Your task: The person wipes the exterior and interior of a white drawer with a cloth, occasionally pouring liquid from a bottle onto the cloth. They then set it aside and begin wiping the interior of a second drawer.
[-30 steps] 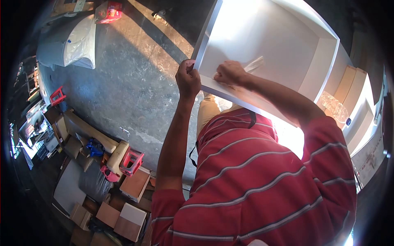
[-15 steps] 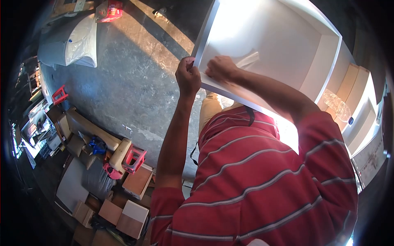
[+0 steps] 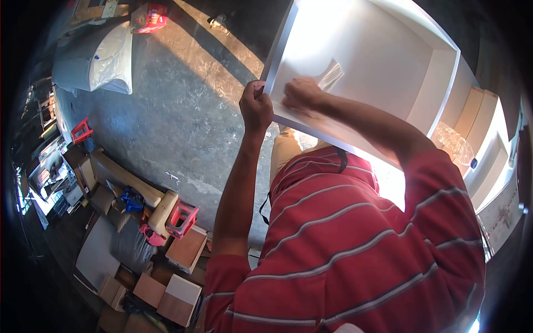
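A large white open box (image 3: 377,72), shaped like a drawer, is tilted in front of my body, its inside facing me. My left hand (image 3: 256,105) is closed on its left rim near the lower corner. Inside the box, close to that corner, my right hand (image 3: 302,93) is in a fist, low against the inner surface. From the fist sticks out a pale folded strip (image 3: 333,75), like paper or sandpaper; motion blur and my fingers hide the rest of it. Bright light washes out the upper left of the box's inside.
Beside the box on the right are a clear plastic bottle (image 3: 454,145) and stacked pale boxes (image 3: 477,119). A plastic-wrapped piece (image 3: 111,58) stands on the concrete floor (image 3: 161,111) at left. Lower left are a red stool (image 3: 182,217), a sofa (image 3: 125,175) and wooden boxes (image 3: 180,297).
My right hand and the pale strip have shifted slightly to the right within the box, and the strip stands more upright. My left hand keeps its hold on the rim.
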Demonstrator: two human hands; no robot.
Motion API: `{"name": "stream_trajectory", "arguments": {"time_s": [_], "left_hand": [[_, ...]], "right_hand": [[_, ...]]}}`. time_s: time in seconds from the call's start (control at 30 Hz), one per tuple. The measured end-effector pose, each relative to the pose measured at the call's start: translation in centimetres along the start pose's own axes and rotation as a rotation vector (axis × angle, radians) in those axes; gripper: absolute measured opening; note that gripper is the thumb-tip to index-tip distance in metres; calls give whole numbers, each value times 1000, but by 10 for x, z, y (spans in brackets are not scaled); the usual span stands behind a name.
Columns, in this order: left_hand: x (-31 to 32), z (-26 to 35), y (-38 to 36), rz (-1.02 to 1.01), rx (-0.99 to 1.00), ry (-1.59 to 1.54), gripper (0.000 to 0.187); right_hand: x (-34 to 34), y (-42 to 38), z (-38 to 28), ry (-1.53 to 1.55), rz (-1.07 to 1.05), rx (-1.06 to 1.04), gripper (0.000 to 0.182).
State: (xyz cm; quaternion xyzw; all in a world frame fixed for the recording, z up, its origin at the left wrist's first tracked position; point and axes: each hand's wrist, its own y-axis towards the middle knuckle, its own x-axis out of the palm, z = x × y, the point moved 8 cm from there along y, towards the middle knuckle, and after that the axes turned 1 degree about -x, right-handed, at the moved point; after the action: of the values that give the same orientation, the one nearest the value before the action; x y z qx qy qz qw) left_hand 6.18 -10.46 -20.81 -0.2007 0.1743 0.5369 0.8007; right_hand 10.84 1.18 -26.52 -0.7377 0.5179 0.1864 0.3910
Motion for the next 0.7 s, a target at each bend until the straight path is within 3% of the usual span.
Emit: {"name": "stream_trajectory", "arguments": {"time_s": [0.07, 0.17, 0.3, 0.4, 0.53, 0.63, 0.7], "left_hand": [[1, -1, 4, -4, -13, 2, 26], [1, -1, 3, 26, 14, -31, 28], [1, -1, 3, 14, 16, -44, 28], [0, 0, 5, 28, 27, -51, 28], [-1, 8, 2, 11, 2, 13, 28], [0, 8, 3, -5, 35, -12, 28], [-1, 4, 3, -8, 26, -6, 28]], "right_hand": [[3, -8, 7, -16, -68, 44, 20], [-4, -8, -6, 17, 86, -46, 21], [-7, 9, -6, 31, 139, 12, 26], [-32, 13, 20, 64, 242, 166, 30], [-14, 15, 12, -27, 204, 156, 27], [-3, 10, -17, -6, 228, -48, 31], [-16, 16, -10, -38, 229, 23, 29]]}}
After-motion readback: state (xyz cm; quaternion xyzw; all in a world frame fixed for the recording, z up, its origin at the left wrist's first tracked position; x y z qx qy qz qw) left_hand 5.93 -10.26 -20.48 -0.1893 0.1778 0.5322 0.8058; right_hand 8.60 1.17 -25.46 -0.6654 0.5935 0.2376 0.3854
